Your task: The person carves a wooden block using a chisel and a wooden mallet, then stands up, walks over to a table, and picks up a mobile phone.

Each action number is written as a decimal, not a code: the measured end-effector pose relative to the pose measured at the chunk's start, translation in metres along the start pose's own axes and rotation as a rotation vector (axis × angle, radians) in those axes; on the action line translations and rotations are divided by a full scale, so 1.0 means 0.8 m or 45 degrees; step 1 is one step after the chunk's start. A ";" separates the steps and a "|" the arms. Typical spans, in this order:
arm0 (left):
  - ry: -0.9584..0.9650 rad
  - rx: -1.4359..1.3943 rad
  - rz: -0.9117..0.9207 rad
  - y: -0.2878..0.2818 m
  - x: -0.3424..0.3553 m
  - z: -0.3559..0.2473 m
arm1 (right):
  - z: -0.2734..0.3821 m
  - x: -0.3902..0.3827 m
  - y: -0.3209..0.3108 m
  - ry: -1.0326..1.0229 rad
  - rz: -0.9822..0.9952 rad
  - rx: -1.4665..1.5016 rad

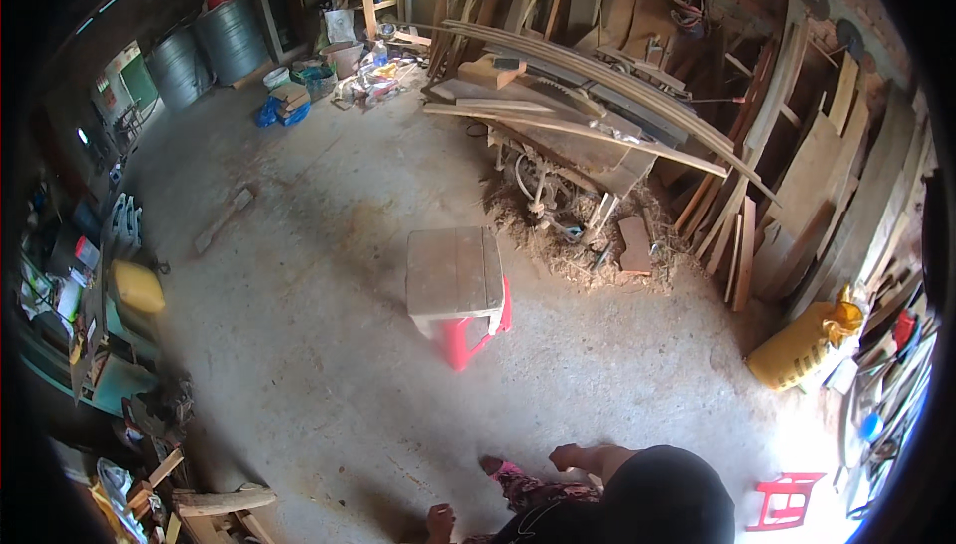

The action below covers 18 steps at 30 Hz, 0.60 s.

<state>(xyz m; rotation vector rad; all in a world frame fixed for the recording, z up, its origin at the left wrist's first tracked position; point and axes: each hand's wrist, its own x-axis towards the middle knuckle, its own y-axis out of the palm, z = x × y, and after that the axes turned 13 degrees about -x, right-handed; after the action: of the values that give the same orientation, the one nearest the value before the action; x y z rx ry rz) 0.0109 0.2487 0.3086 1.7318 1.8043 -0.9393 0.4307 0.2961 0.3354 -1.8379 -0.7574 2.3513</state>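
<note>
My right hand (566, 457) hangs in front of my body at the lower middle, its fingers loosely curled with nothing visible in them. My left hand (439, 522) is low by the bottom edge, small in view, also with fingers curled and no object showing. Neither hand touches anything. Ahead of them stands a low stool or small table with a grey-brown wooden top (455, 270), with a red plastic stool (457, 344) beneath it. One foot, under a pink and dark patterned trouser leg (510, 482), shows between my hands.
A saw bench (558, 131) piled with long boards stands beyond, with wood shavings (652, 277) around it. Boards lean along the right wall near a yellow sack (797, 353). A red stool (787, 501) is at lower right. A yellow jerrycan (137, 287) sits left; wood scraps (224, 501) lie lower left.
</note>
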 end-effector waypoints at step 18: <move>0.199 0.100 0.009 -0.186 0.051 -0.045 | 0.063 0.126 -0.325 -0.047 -0.318 0.095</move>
<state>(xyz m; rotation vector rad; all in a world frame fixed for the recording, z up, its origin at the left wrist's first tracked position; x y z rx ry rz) -0.1356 0.3067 0.3254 1.9062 1.8792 -0.9054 0.2912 0.5413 0.3606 -1.5732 -0.8363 2.2279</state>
